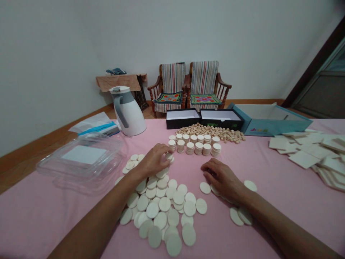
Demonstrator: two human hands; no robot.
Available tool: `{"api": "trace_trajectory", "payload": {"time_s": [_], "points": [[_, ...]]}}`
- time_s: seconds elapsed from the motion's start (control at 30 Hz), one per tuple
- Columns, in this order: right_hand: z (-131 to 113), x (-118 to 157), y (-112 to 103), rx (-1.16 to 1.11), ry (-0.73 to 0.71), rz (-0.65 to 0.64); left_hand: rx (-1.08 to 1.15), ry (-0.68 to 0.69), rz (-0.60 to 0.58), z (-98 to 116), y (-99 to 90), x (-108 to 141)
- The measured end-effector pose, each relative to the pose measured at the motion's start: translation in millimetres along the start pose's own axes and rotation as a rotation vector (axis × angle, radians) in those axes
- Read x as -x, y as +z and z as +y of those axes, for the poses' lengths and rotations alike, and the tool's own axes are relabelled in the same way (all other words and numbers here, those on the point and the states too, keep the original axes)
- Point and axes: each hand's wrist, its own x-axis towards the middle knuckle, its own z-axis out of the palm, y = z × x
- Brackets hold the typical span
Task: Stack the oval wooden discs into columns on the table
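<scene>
My left hand [155, 159] is closed on a pale round disc [169, 156] at its fingertips, just in front of the leftmost stack. Two rows of stacked discs [198, 148] stand across the middle of the pink table. Below my left hand spreads a large heap of loose discs [164, 204]. My right hand [221, 178] rests palm down with its fingers curled, over a few loose discs; whatever its fingertips hold, if anything, is hidden. Further discs lie beside the right wrist [250, 185].
Behind the stacks are many small wooden beads [212, 132], two black boxes [183, 122] and a blue box [269, 126]. Square wooden pieces [304, 158] lie at right. A clear plastic container [83, 156] and a white jug [130, 115] stand at left.
</scene>
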Motion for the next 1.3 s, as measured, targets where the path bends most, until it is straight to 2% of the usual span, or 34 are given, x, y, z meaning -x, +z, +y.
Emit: {"api": "trace_trajectory", "payload": {"time_s": [0.27, 0.5, 0.73, 1.07, 1.3], "points": [[-0.3, -0.1, -0.5, 0.005, -0.007, 0.002, -0.042, -0.035, -0.076, -1.8, 3.8, 1.6], [-0.1, 0.4, -0.7, 0.002, -0.009, 0.003, -0.033, -0.266, -0.116, -3.2, 4.5, 6.3], [0.2, 0.2, 0.1, 0.006, -0.003, 0.002, -0.012, -0.284, -0.073, -4.6, 13.9, 6.7], [-0.7, -0.4, -0.4, 0.004, -0.003, -0.006, 0.014, -0.328, 0.007, -3.5, 19.5, 1.8], [0.4, 0.3, -0.2, 0.009, -0.001, -0.001, 0.029, -0.333, 0.019, -4.5, 21.4, 2.0]]}}
